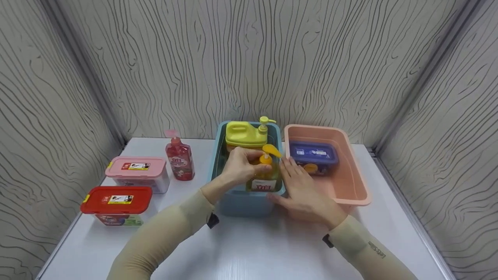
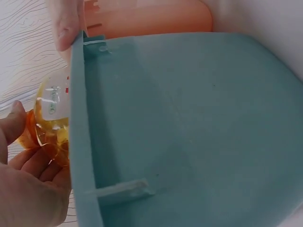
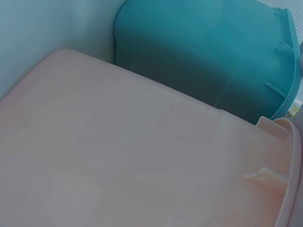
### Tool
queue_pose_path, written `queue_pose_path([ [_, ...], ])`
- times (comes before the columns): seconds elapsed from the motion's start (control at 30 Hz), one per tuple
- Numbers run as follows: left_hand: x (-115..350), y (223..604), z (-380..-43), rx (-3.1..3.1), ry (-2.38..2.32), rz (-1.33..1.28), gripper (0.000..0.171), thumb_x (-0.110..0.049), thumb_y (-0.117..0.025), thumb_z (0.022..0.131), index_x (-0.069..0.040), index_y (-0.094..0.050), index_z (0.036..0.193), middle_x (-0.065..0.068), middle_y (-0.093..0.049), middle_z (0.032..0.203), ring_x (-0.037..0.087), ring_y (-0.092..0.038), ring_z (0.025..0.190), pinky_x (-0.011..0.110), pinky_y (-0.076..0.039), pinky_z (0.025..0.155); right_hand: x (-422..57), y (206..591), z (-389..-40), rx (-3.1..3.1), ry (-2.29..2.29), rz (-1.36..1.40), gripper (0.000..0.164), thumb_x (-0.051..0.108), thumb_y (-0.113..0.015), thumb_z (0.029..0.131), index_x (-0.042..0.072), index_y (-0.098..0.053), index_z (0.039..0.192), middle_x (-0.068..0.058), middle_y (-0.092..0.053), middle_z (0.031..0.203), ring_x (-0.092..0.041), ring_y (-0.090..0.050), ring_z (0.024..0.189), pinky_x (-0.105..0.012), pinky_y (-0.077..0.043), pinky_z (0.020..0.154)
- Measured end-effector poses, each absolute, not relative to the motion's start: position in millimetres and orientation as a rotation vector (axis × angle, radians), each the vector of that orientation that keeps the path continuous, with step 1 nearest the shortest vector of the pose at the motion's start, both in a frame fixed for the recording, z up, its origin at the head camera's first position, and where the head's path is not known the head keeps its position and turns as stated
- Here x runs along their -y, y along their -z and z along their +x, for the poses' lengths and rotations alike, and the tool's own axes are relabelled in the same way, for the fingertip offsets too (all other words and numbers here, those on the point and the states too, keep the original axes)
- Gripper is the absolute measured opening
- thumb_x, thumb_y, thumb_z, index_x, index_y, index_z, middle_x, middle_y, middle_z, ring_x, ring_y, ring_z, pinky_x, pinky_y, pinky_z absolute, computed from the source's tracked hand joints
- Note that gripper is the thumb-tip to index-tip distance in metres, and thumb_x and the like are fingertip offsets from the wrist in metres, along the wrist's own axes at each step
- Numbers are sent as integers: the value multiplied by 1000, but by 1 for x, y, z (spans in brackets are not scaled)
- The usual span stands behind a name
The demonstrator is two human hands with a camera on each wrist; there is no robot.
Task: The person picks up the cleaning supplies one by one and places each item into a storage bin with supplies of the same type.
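Note:
My left hand (image 1: 241,166) grips an amber dish soap bottle (image 1: 266,178) by its orange cap, thumb and fingers round the neck. The bottle stands in the front part of the blue bin (image 1: 245,206), its white label facing me. In the left wrist view, fingers lie about the orange cap (image 2: 29,130), behind the bin's rim. My right hand (image 1: 305,188) lies with fingers straight across the adjoining rims of the blue and pink bins, fingertips close to the bottle. Behind the bottle in the blue bin is a yellow pump jug (image 1: 245,134).
The pink bin (image 1: 350,171) stands right of the blue one, holding a tub with a dark blue lid (image 1: 314,152). On the left are a red soap bottle (image 1: 180,161), a pink-lidded tub (image 1: 137,166) and a red-lidded tub (image 1: 116,200). Patterned walls enclose the white table (image 1: 249,252).

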State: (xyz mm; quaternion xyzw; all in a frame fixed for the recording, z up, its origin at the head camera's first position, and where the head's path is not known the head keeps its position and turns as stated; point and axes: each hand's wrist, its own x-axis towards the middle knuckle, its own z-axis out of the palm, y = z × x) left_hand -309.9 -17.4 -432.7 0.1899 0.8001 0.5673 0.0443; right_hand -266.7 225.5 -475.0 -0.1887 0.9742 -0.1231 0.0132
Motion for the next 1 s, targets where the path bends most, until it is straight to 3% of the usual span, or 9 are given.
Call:
queue_pose_path([
  [0.43,21,446,-316,-2469,-1651,596,39,-22,-88,99,-11,-82,136,5,-84,128,21,-78,111,46,-65,111,-225,474,-268,-3016,355,-577,124,94,-45,97,11,-10,181,-11,-4,192,-39,-7,179,-64,-15,144],
  [0.7,22,447,-318,-2445,-1636,637,39,-21,-90,98,-9,-82,134,5,-85,121,18,-79,104,39,-68,103,-225,475,-272,-3028,401,-623,120,84,-56,100,5,-14,180,-17,-10,191,-41,-12,179,-64,-18,143],
  [1.0,30,445,-316,-2354,-1637,583,45,-19,-88,99,-8,-77,142,3,-83,128,21,-77,112,45,-63,115,-226,477,-271,-3022,409,-586,123,92,-50,97,10,-10,181,-12,-7,192,-39,-9,179,-64,-15,144],
])
